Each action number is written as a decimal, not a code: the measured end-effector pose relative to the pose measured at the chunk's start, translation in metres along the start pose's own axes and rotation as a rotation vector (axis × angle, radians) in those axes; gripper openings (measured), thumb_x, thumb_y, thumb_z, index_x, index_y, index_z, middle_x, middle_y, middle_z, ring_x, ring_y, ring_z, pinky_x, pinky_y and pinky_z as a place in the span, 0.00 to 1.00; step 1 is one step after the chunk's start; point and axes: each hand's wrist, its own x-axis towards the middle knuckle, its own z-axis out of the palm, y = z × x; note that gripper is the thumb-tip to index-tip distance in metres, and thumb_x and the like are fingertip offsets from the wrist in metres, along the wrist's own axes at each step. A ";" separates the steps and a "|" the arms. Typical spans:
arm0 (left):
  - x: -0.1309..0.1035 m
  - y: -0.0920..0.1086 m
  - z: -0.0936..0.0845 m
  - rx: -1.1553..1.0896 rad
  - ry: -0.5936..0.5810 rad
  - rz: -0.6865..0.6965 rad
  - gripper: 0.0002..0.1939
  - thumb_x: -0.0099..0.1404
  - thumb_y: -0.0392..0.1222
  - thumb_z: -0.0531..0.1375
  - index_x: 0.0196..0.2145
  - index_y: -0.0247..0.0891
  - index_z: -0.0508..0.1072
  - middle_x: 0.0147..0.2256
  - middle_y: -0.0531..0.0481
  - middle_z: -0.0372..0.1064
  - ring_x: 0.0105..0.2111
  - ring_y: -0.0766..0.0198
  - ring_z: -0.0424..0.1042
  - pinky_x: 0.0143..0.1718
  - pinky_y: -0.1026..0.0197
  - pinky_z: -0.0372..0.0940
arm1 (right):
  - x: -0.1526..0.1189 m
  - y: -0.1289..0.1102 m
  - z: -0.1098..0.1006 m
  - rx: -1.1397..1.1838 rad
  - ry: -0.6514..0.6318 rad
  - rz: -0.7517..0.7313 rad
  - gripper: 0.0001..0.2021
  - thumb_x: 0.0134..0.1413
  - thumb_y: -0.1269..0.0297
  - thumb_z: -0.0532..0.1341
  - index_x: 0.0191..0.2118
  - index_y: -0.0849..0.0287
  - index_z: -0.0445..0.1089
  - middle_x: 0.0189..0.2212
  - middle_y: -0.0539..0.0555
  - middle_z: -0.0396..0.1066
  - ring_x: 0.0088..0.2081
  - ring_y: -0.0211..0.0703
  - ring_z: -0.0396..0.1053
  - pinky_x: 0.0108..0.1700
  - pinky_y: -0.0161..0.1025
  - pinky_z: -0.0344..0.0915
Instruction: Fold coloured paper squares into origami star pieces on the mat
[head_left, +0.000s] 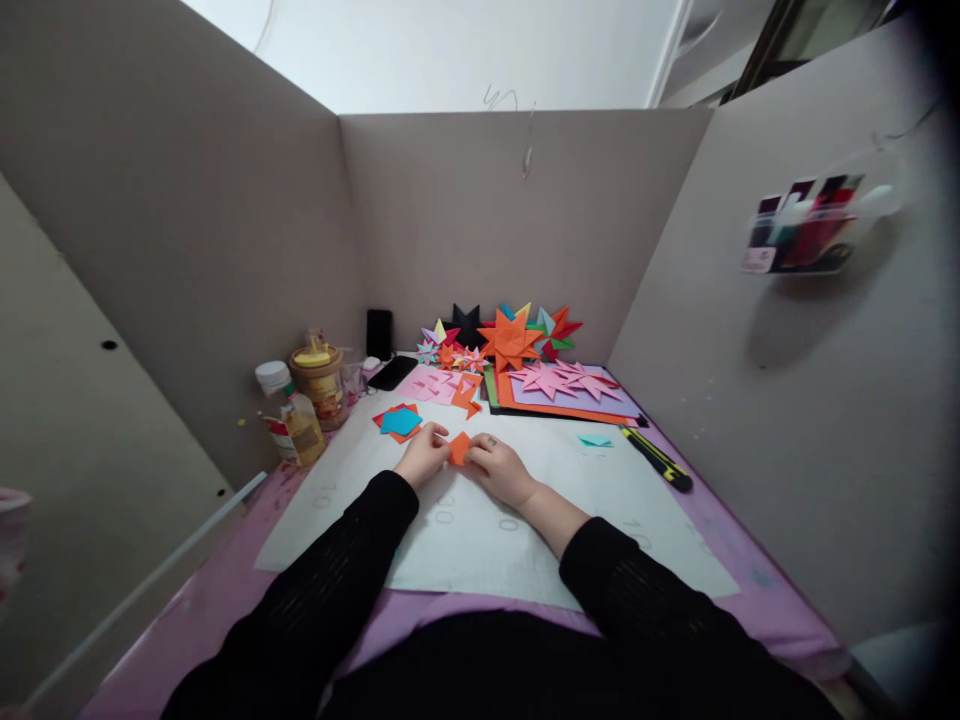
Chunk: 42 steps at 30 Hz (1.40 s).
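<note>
A small orange piece of paper (pixel 458 450) is between my two hands over the white sheet. My left hand (pixel 422 456) has its fingers bent and pinched at the paper's left edge. On the other side, the thumb and fingers of my right hand (pixel 504 472) close on its right edge. Blue and red-orange cut paper shapes (pixel 401 422) lie stacked just beyond my left hand. To the right of my right hand rests a small folded turquoise paper (pixel 595 441).
A yellow-and-black box cutter (pixel 656 459) lies at the right edge. Several folded paper stars (pixel 512 340) stand at the back, with pink stars (pixel 551 380) on stacked coloured sheets. A glue bottle (pixel 296 420), a jar (pixel 321 380) and a phone (pixel 394 373) are at left.
</note>
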 end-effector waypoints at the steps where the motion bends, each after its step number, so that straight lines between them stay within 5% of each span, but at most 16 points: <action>1: -0.001 -0.002 -0.003 0.112 0.033 0.084 0.11 0.49 0.31 0.58 0.33 0.36 0.65 0.26 0.52 0.66 0.24 0.67 0.65 0.28 0.64 0.62 | 0.000 0.001 0.001 0.041 -0.041 -0.001 0.06 0.52 0.72 0.56 0.31 0.56 0.68 0.34 0.55 0.65 0.36 0.42 0.61 0.38 0.38 0.60; 3: -0.004 -0.005 -0.010 0.333 0.032 0.291 0.10 0.49 0.28 0.56 0.31 0.36 0.69 0.31 0.48 0.67 0.32 0.63 0.67 0.36 0.61 0.62 | -0.001 0.002 0.002 0.106 -0.107 -0.008 0.06 0.51 0.74 0.55 0.30 0.57 0.67 0.32 0.54 0.65 0.34 0.41 0.62 0.37 0.36 0.60; 7: -0.018 -0.008 -0.024 0.725 -0.175 0.652 0.14 0.56 0.28 0.53 0.35 0.39 0.74 0.42 0.45 0.67 0.44 0.58 0.64 0.47 0.54 0.58 | -0.002 0.004 0.003 0.210 -0.166 -0.006 0.07 0.50 0.76 0.55 0.29 0.58 0.66 0.28 0.52 0.66 0.33 0.40 0.63 0.38 0.37 0.61; 11: -0.029 -0.012 -0.033 0.943 -0.296 0.784 0.15 0.62 0.33 0.52 0.41 0.46 0.73 0.45 0.50 0.68 0.50 0.55 0.59 0.49 0.52 0.55 | -0.004 0.007 -0.001 0.296 -0.176 0.063 0.08 0.47 0.79 0.56 0.28 0.58 0.66 0.28 0.51 0.68 0.34 0.40 0.64 0.40 0.37 0.61; 18: -0.031 -0.014 -0.032 0.990 -0.403 0.835 0.16 0.62 0.33 0.52 0.44 0.46 0.71 0.44 0.50 0.70 0.44 0.60 0.65 0.46 0.57 0.57 | -0.003 0.010 -0.006 0.343 -0.196 0.153 0.07 0.45 0.78 0.58 0.27 0.58 0.67 0.31 0.50 0.69 0.37 0.40 0.64 0.44 0.39 0.59; 30: -0.040 -0.004 -0.028 0.993 -0.411 0.795 0.17 0.61 0.31 0.50 0.43 0.42 0.72 0.41 0.49 0.69 0.42 0.62 0.65 0.42 0.62 0.60 | 0.002 0.008 0.011 0.192 -0.147 0.369 0.05 0.46 0.74 0.58 0.24 0.60 0.68 0.33 0.53 0.64 0.38 0.40 0.61 0.43 0.39 0.59; 42: -0.050 0.006 -0.023 1.022 -0.401 0.734 0.15 0.58 0.30 0.51 0.39 0.41 0.72 0.37 0.49 0.69 0.37 0.62 0.65 0.39 0.63 0.60 | 0.004 0.010 0.022 0.061 -0.156 0.431 0.05 0.46 0.73 0.57 0.23 0.60 0.66 0.34 0.54 0.62 0.39 0.41 0.59 0.43 0.38 0.57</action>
